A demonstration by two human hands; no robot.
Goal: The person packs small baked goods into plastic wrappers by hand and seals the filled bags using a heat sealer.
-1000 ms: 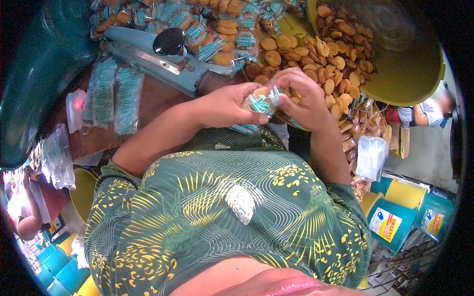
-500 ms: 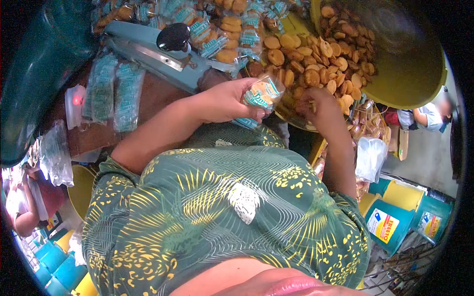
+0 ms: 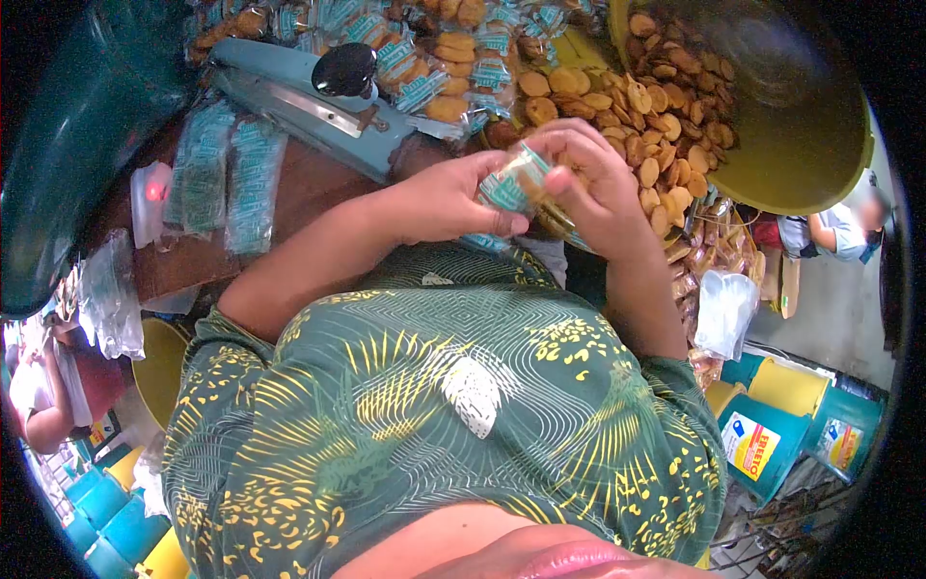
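My left hand (image 3: 449, 200) grips a small clear bag (image 3: 508, 183) with teal print, and its upper end points toward my right hand. At the bag's mouth my right hand (image 3: 590, 183) is closed, fingers bent round a brown cookie that is partly hidden and blurred. Beyond the right hand, loose round cookies (image 3: 666, 125) pile out of a yellow tub (image 3: 786, 164) tipped on its side. A blue bag sealer (image 3: 289, 101) with a black knob lies past my left hand. Flat printed bags (image 3: 254, 188) lie on the brown table left of it.
Filled cookie packets (image 3: 453, 72) cover the far side. A dark green container (image 3: 87, 164) stands at the left. Bagged goods (image 3: 719, 236) and a clear plastic bag (image 3: 725, 309) are at my right, above teal buckets (image 3: 767, 444). People (image 3: 844, 232) are in the background on both sides.
My right hand has left the cookie pile and moved left and up to the bag's mouth. The left hand still holds the bag, in nearly the same place.
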